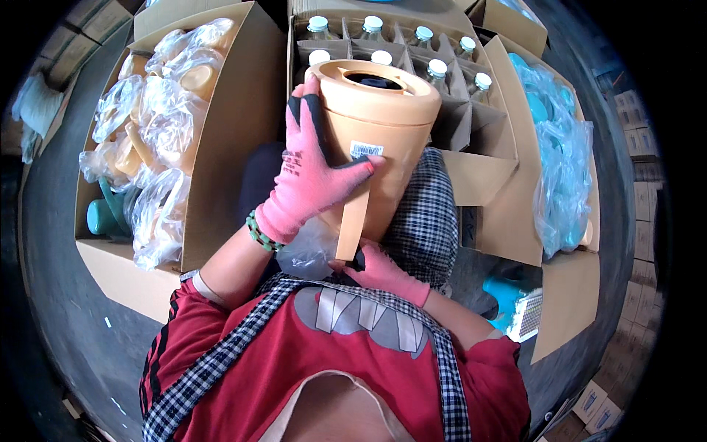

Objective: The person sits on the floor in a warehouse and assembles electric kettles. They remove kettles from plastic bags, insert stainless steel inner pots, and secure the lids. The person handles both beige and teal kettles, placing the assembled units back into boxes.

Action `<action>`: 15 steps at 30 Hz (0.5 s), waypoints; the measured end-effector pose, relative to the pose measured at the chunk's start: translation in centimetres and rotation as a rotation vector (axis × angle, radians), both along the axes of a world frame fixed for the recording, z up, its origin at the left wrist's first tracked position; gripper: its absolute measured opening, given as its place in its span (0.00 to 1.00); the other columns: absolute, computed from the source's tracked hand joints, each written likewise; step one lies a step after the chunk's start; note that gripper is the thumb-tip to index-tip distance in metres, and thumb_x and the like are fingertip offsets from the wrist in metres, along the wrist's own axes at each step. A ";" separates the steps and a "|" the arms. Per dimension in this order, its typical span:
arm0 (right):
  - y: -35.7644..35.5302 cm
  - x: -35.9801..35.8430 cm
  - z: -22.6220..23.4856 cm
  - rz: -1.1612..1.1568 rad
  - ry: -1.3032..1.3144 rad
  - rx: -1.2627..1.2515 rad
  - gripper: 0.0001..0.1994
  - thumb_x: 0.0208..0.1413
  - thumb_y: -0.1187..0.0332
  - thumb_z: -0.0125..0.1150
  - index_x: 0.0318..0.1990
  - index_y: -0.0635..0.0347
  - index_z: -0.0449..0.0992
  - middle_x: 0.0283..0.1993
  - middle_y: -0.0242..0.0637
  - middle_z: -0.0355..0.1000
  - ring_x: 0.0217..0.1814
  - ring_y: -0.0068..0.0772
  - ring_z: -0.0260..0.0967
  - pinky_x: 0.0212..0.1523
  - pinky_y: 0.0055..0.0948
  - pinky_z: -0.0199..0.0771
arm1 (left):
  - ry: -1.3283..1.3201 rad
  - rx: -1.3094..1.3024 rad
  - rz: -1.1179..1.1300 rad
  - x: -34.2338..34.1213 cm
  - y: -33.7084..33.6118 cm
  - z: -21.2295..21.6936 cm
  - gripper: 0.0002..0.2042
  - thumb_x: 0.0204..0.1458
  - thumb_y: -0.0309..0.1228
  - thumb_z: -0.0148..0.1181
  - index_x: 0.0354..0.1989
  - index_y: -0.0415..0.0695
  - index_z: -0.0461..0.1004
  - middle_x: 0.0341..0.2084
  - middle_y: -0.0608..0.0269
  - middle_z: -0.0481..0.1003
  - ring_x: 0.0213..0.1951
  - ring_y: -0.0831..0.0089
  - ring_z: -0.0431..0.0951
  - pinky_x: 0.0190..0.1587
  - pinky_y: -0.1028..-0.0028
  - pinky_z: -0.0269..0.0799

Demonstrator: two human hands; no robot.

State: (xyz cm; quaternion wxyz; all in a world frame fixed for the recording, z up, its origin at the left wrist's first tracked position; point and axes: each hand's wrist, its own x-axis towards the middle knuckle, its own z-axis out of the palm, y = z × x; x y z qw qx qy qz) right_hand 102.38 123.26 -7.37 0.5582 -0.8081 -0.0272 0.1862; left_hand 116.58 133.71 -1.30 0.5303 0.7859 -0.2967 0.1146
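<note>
A peach-coloured plastic jug (401,118) stands tilted above my lap, its handle strip toward me and a dark round opening in its top. My left hand (298,173), in a pink and black glove, is closed around its upper left side. The thumb crosses the front beside a small barcode label (366,150). Lower down, my right hand (387,276), in a matching glove, grips the jug near its base by the handle's lower end; its fingers are partly hidden. Crumpled clear plastic (308,250) hangs under the jug.
Ahead stands a divided carton (482,173) with several white-capped bottles (372,28). At left, an open carton (228,140) holds bagged peach parts and a teal piece (107,217). At right, another carton (571,295) holds bagged turquoise parts. A turquoise object (504,298) lies beside it.
</note>
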 end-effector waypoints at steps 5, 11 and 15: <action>-3.2 1.8 5.4 0.138 0.035 -0.204 0.16 0.45 0.59 0.58 0.33 0.64 0.69 0.28 0.44 0.69 0.32 0.39 0.68 0.36 0.31 0.67 | 0.524 -0.432 -0.215 4.7 3.4 0.5 0.25 0.47 0.35 0.53 0.52 0.37 0.56 0.39 0.62 0.65 0.43 0.72 0.65 0.48 0.75 0.60; -7.6 11.4 6.9 -0.560 -0.619 0.170 0.31 0.51 0.45 0.42 0.54 0.62 0.57 0.52 0.41 0.57 0.52 0.31 0.55 0.56 0.28 0.50 | 0.733 -0.635 -0.269 7.9 0.1 -0.3 0.21 0.49 0.42 0.47 0.46 0.38 0.62 0.38 0.55 0.66 0.43 0.66 0.65 0.48 0.69 0.59; -10.6 17.0 5.1 -0.655 -0.059 0.719 0.37 0.48 0.39 0.39 0.53 0.67 0.55 0.46 0.39 0.62 0.48 0.29 0.59 0.52 0.25 0.55 | -0.348 0.139 -0.114 2.2 0.1 3.8 0.22 0.39 0.38 0.53 0.43 0.40 0.63 0.36 0.47 0.66 0.43 0.49 0.63 0.48 0.62 0.58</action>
